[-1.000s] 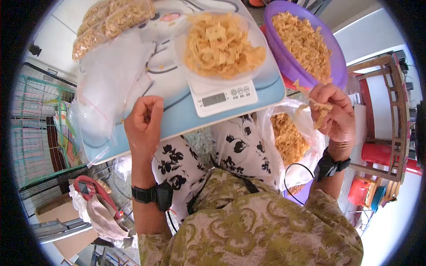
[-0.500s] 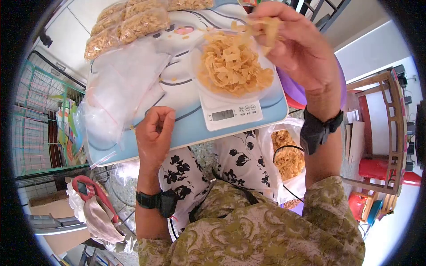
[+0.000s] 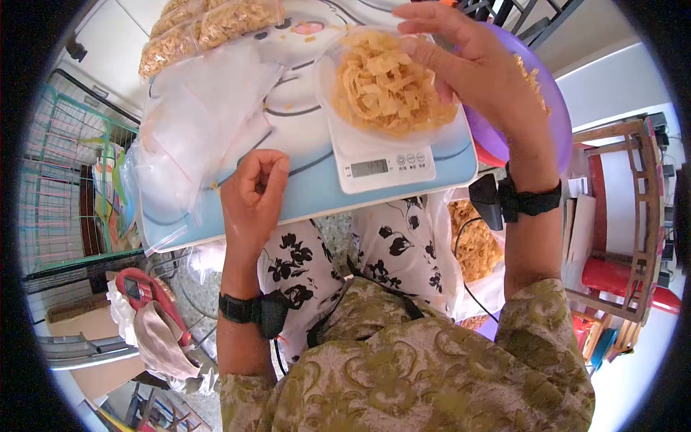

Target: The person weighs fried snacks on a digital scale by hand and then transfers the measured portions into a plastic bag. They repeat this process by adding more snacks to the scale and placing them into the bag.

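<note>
Overhead, looking down: the right hand (image 3: 468, 68) is spread open, palm down, fingers slightly bent, lying over the 3 o'clock side of a heap of strips (image 3: 381, 86). Nothing shows in its grip, though the underside is hidden. The strips are pale yellow, flat, ribbon-cut, crinkled and dry-looking, and fill a shallow round translucent bowl (image 3: 327, 75). The bowl sits on a white plastic scale (image 3: 385, 160), square with rounded corners. At the scale's 6 o'clock edge are a grey display and three small round buttons; the digits are too small to read. The left hand (image 3: 252, 191) is curled into a loose fist, fingertips tucked to the thumb, at 8 o'clock from the scale, on the near edge of the worktop (image 3: 309, 198). Whether it pinches anything I cannot tell. The worktop is glossy light blue, printed with a white cartoon figure in dark outline with a pink patch. Empty bags (image 3: 194, 133), clear film with a thin red seal line, lie slack at 9 o'clock from the bowl. Filled bags (image 3: 209, 25) of the same strips lie at 11 o'clock. A smooth purple plastic basin (image 3: 551, 108) sits at 3 o'clock, partly behind the right hand. A clear sack (image 3: 475, 245) of strips hangs at 5 o'clock.
</note>
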The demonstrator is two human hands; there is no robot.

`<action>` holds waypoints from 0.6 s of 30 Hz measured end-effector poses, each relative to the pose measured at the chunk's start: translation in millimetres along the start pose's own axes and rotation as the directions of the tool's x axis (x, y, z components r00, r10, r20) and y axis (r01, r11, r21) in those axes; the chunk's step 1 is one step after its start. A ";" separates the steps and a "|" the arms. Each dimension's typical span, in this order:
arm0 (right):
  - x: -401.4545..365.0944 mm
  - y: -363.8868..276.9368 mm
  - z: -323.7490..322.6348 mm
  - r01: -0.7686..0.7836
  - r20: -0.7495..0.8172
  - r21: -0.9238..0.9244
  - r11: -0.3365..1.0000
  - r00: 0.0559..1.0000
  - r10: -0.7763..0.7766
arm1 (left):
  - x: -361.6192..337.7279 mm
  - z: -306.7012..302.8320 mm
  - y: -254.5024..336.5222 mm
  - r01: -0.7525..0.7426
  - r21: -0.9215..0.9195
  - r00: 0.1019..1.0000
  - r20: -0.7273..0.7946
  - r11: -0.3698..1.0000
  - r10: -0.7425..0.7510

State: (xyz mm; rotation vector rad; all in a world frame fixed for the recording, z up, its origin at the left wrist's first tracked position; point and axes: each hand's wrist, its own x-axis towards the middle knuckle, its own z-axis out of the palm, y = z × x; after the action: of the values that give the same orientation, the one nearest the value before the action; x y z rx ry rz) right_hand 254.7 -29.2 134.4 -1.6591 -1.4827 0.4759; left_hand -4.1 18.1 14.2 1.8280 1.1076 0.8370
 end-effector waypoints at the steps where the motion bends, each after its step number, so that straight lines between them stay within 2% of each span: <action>1: -6.9 -14.5 -0.7 -0.009 0.002 0.006 1.000 1.000 0.009 | 0.1 1.1 0.1 -0.007 -0.013 1.000 -0.015 1.000 0.007; 3: -18.9 -40.9 -4.7 0.069 -0.029 -0.392 0.917 0.996 -0.088 | 0.3 1.8 -0.4 -0.011 -0.023 1.000 -0.025 1.000 0.010; 4: -18.7 -45.7 -9.9 0.064 -0.030 -0.389 0.919 0.996 -0.081 | 0.4 1.6 -1.1 -0.002 -0.018 1.000 -0.024 1.000 0.002; 6: -21.3 -47.6 -22.1 -0.131 0.084 0.010 0.991 0.988 0.129 | 1.0 1.6 -2.9 0.008 -0.011 1.000 -0.017 1.000 -0.008; 7: -19.7 -31.1 -22.8 -0.136 0.084 0.012 0.991 0.987 0.134 | 1.0 1.5 -4.2 0.005 -0.015 1.000 -0.015 1.000 -0.006; 9: -12.7 14.3 -21.0 0.149 -0.051 0.260 0.954 0.989 -0.140 | 0.8 1.9 -5.6 0.008 -0.015 1.000 -0.012 1.000 -0.008; 10: -17.7 14.4 -24.0 0.145 -0.050 0.264 0.953 0.989 -0.137 | 0.8 2.2 -5.7 0.008 -0.029 1.000 -0.014 1.000 -0.009; 12: -29.1 11.6 -29.2 0.048 -0.184 0.392 0.919 0.982 0.027 | 0.8 2.4 -5.8 0.011 -0.041 1.000 -0.017 0.999 -0.012; 13: -31.4 17.4 -29.7 0.045 -0.182 0.394 0.918 0.983 0.030 | 0.8 2.3 -5.6 0.008 -0.040 1.000 -0.018 0.999 -0.009; 15: -38.9 39.3 -25.5 0.208 -0.388 0.356 0.911 0.920 -0.058 | 0.3 2.1 -4.9 0.007 -0.039 1.000 -0.016 0.999 -0.007; 16: -42.8 52.3 -25.3 0.205 -0.388 0.357 0.911 0.920 -0.055 | 0.2 2.0 -4.2 0.003 -0.042 1.000 -0.015 0.999 -0.003; 18: -51.5 78.4 -21.2 0.108 -0.443 0.366 0.925 0.894 0.071 | 0.0 1.9 -2.6 0.001 -0.044 1.000 -0.010 0.999 -0.002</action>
State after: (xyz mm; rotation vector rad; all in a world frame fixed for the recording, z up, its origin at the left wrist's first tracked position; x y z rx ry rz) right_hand 307.7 -80.7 72.8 -1.3264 -0.9859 0.3145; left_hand -3.5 18.3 11.1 1.7882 1.0881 0.8641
